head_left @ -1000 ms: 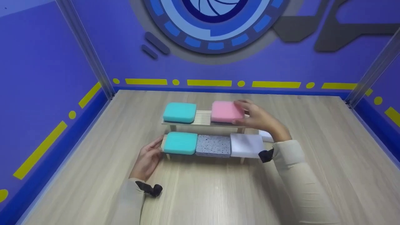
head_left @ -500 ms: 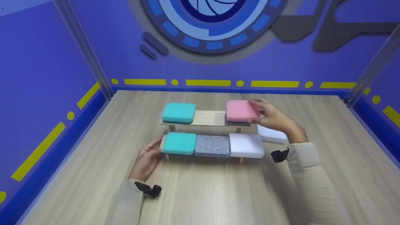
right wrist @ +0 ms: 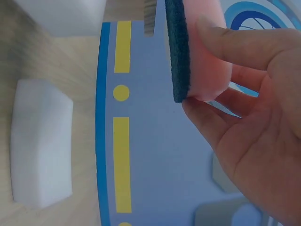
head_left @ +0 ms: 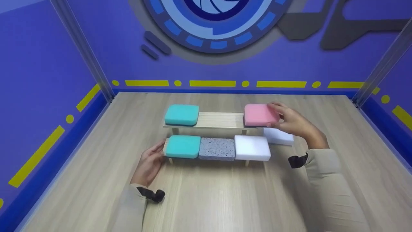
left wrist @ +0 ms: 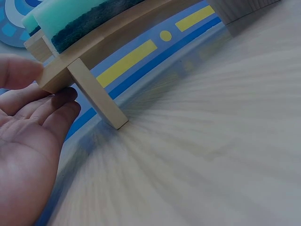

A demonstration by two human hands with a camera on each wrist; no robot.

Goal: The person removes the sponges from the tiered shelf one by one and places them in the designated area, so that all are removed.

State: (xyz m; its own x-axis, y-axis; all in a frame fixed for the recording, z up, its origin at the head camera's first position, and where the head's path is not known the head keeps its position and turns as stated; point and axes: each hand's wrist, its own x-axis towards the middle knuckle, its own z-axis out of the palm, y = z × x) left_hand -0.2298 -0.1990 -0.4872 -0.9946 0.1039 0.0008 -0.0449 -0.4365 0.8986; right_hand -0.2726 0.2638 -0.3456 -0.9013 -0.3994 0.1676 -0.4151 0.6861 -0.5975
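My left hand [head_left: 149, 164] pinches the left end of the front wooden shelf [left wrist: 75, 52], thumb above and fingers below. On that shelf sit a turquoise sponge [head_left: 182, 146], a grey speckled block [head_left: 217, 149] and a white block [head_left: 252, 147], side by side. Another turquoise sponge [head_left: 182, 114] lies at the left of the back shelf [head_left: 220, 120]. My right hand [head_left: 297, 124] grips the right side of a pink sponge [head_left: 259, 114] at the back shelf's right end. The sponge's dark green scouring side [right wrist: 179, 56] faces down and sticks out past the shelf end.
A second white block [head_left: 278, 136] lies on the wooden tabletop [head_left: 212, 196], right of the shelves and below my right hand. Blue printed walls [head_left: 209, 72] close off the back and both sides.
My right hand has slid the pink sponge rightward along the back shelf, baring more wood beside the turquoise sponge. More of the loose white block shows. My left hand keeps its place on the shelf.
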